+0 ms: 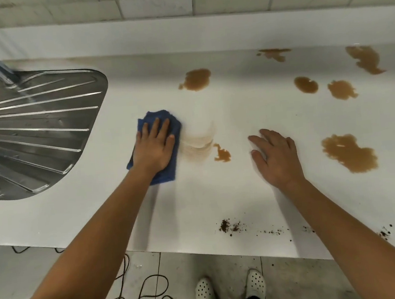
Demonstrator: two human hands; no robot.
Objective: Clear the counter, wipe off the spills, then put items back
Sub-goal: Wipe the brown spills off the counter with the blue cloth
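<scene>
Left hand: your left hand (154,147) presses flat, fingers straight, on the folded blue cloth (161,150).
Right hand: your right hand (276,156) rests spread on the smooth white counter (236,112).
Spills: glossy brown puddles (350,152), irregular blobs; a pale smear (199,139) just beside the cloth.
Crumbs: dark grains (228,226) near the front edge.
Drainboard: ribbed steel (35,131), left.

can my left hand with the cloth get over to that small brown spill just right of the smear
Probably yes. The left hand presses flat on the blue cloth, and the small brown spill lies a short way to its right across bare counter, with nothing between; the right hand rests further right.
</scene>
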